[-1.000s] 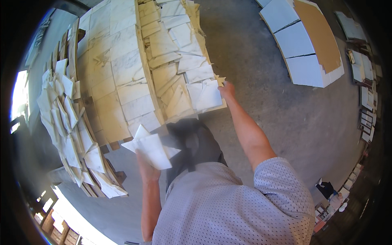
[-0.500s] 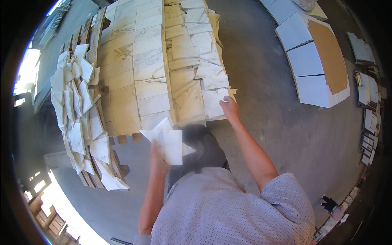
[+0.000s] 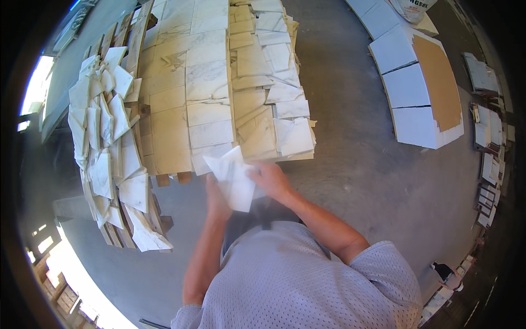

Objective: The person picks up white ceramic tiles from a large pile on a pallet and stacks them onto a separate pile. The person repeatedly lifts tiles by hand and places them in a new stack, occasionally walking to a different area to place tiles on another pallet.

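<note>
In front of my waist I hold several broken pieces of white marble tile (image 3: 234,183), overlapping with pointed corners sticking out. My left hand (image 3: 217,202) is closed on their left and lower side. My right hand (image 3: 271,180) pinches their right edge; some fingers are hidden. Just beyond lies a wide layer of white and cream marble tiles (image 3: 208,104), with a thin strip dividing it. Right of that strip, irregular marble pieces (image 3: 293,136) lie overlapped up to the layer's edge.
Broken marble slabs (image 3: 99,129) are heaped on a wooden pallet (image 3: 123,236) at the left. To the far right stand large white blocks (image 3: 408,88) with a brown sheet on top. Grey concrete floor (image 3: 350,170) lies between. A person (image 3: 450,278) is small at the lower right.
My right hand has come back from the right edge of the tile layer to the marble pieces in my left hand. The pieces have tilted and moved slightly up and right.
</note>
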`<move>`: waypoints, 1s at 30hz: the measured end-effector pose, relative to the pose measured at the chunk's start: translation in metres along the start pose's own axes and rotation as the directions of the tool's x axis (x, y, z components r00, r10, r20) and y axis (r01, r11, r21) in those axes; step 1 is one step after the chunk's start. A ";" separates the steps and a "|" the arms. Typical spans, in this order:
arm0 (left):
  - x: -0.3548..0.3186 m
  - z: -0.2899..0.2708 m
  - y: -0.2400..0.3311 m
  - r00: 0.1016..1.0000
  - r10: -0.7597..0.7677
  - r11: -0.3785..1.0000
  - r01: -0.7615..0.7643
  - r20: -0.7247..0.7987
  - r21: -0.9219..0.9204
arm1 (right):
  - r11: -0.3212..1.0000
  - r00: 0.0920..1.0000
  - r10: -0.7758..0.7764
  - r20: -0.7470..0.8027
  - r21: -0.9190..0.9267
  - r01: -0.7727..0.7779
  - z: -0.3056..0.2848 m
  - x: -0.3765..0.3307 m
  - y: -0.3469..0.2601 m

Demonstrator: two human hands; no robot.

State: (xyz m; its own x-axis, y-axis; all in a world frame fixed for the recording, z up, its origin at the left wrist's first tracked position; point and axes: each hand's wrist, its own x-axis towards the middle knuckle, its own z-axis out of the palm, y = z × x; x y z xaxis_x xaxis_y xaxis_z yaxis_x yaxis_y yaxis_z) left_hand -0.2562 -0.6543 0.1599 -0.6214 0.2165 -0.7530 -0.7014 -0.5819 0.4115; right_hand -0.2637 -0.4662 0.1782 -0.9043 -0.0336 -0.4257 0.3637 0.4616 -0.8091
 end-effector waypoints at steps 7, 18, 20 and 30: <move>0.015 -0.010 -0.012 0.996 0.042 0.999 -0.043 -0.083 -0.015 | 0.651 0.964 0.260 0.063 0.725 -0.223 -0.020 -0.017 0.010; 0.025 -0.025 0.001 0.978 0.168 0.986 -0.165 -0.121 0.034 | 0.462 0.874 0.366 -0.318 0.878 0.126 -0.150 0.112 0.158; 0.024 -0.033 -0.004 0.974 0.157 0.987 -0.149 -0.165 0.056 | 0.554 0.886 0.361 -0.292 0.831 0.048 -0.164 0.142 0.187; 0.015 -0.015 -0.025 0.964 0.085 0.996 -0.078 -0.253 0.037 | 0.937 0.733 0.323 -0.599 0.097 -0.334 -0.159 0.241 0.225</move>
State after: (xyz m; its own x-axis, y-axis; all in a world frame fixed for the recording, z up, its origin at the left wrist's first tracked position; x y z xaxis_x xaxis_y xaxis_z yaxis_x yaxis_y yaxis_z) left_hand -0.2422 -0.6485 0.1306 -0.5698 -0.0389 -0.8208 -0.6636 -0.5674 0.4876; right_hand -0.4358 -0.2296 -0.0420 -0.6789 0.6553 -0.3311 0.6651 0.3578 -0.6555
